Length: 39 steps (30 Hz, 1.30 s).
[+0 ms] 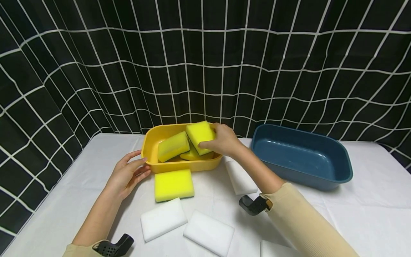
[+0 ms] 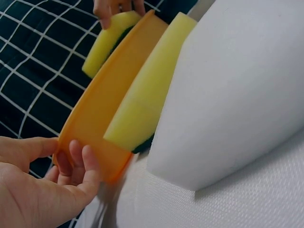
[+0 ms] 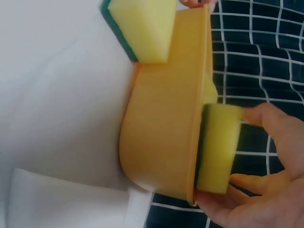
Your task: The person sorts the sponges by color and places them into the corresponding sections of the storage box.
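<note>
My right hand (image 1: 226, 141) grips a yellow sponge (image 1: 199, 134) at the right end of the yellow tub (image 1: 184, 166), thumb on the near side. In the right wrist view this sponge (image 3: 221, 147) is tilted at the tub's rim, its dark green face toward the tub. My left hand (image 1: 126, 173) holds the tub's left end, with the thumb at the rim and the fingers against the outer wall. Inside the tub lie another yellow sponge (image 1: 173, 147) and, partly hidden under the held one, a further yellow sponge (image 1: 189, 155).
In front of the tub lies one yellow sponge (image 1: 174, 185). White sponges (image 1: 163, 218) (image 1: 209, 232) (image 1: 241, 177) lie nearer me and by my right forearm, another at the bottom edge. A blue tub (image 1: 302, 157) stands to the right. Behind hangs a black grid curtain (image 1: 205, 71).
</note>
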Available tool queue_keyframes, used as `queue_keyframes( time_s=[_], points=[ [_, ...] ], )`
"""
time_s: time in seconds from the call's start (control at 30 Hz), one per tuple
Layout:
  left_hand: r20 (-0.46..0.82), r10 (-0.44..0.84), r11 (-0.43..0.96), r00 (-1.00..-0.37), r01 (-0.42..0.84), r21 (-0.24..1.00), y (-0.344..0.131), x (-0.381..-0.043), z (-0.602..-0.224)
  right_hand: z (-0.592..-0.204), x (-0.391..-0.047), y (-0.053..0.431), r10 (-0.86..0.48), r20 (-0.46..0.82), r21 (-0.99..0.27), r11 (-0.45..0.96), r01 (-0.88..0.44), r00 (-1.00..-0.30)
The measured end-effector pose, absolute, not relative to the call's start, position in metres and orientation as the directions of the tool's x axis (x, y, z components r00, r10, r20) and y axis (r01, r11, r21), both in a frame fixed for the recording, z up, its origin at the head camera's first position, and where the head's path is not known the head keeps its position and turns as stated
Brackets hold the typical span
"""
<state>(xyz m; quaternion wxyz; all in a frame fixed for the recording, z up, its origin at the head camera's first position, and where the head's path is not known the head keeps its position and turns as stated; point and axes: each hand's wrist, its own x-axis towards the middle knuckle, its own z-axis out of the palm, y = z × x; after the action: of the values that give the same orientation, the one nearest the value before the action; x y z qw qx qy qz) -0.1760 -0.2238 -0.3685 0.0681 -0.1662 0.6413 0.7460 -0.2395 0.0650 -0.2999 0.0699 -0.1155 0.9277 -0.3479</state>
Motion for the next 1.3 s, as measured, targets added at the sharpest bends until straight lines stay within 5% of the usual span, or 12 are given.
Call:
queue_keyframes(
  time_s=[1.3],
  points=[
    [-0.345, -0.123, -0.161, -0.931, -0.324, 0.932, -0.223, -0.175, -0.368, -0.306, -0.193, 0.060, -0.370, 0.086, -0.755, 0.581, -0.303, -0.925]
  ],
)
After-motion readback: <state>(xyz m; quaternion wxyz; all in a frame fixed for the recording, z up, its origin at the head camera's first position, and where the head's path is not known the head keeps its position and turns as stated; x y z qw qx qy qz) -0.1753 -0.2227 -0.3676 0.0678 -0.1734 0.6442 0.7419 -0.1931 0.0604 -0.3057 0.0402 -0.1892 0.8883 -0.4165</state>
